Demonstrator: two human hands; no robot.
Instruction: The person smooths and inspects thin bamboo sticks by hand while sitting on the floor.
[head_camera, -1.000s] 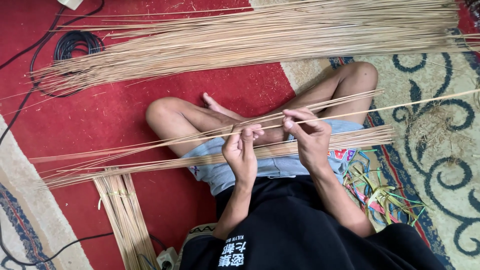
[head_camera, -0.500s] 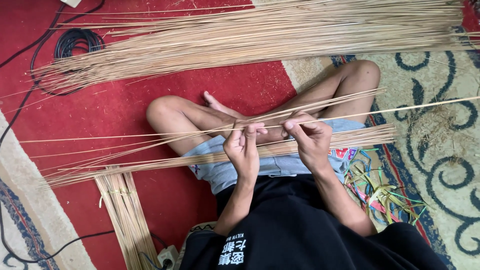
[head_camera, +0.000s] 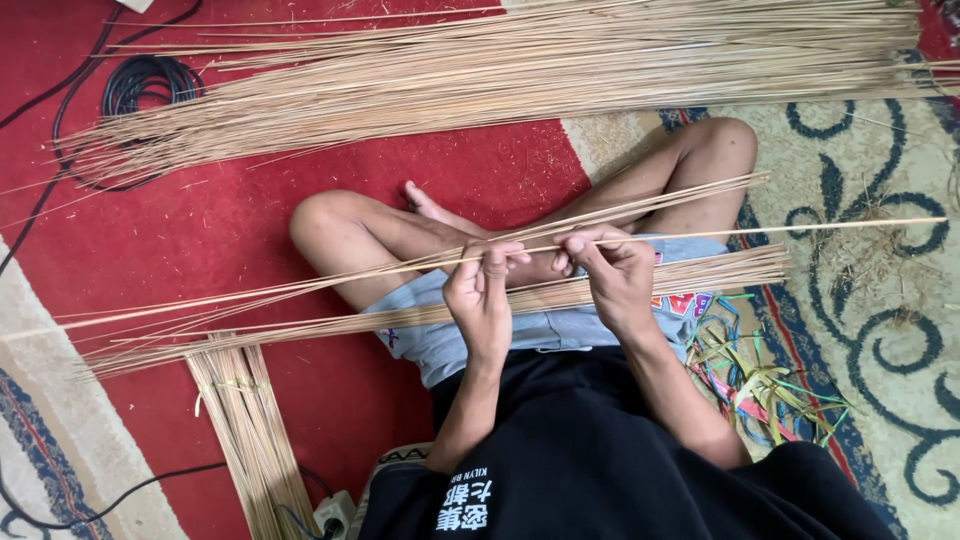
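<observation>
I sit cross-legged on the floor. My left hand (head_camera: 480, 290) and my right hand (head_camera: 612, 268) are close together above my lap, both pinching thin pale reed sticks (head_camera: 700, 236). One long stick runs from my fingers out to the right over the carpet. Several more fan out to the left from my left hand. A flat bundle of the same sticks (head_camera: 720, 270) lies across my lap under both hands.
A big pile of long sticks (head_camera: 500, 70) lies across the top on the red carpet (head_camera: 250, 230). A tied bundle (head_camera: 250, 430) lies at lower left. A coiled black cable (head_camera: 150, 85) is top left, coloured strips (head_camera: 760, 385) right of my hip, a power strip (head_camera: 335, 510) at the bottom.
My hands stay in place, fingers working slightly along the sticks. The long stick's right end has dropped a little and drawn in from the frame edge.
</observation>
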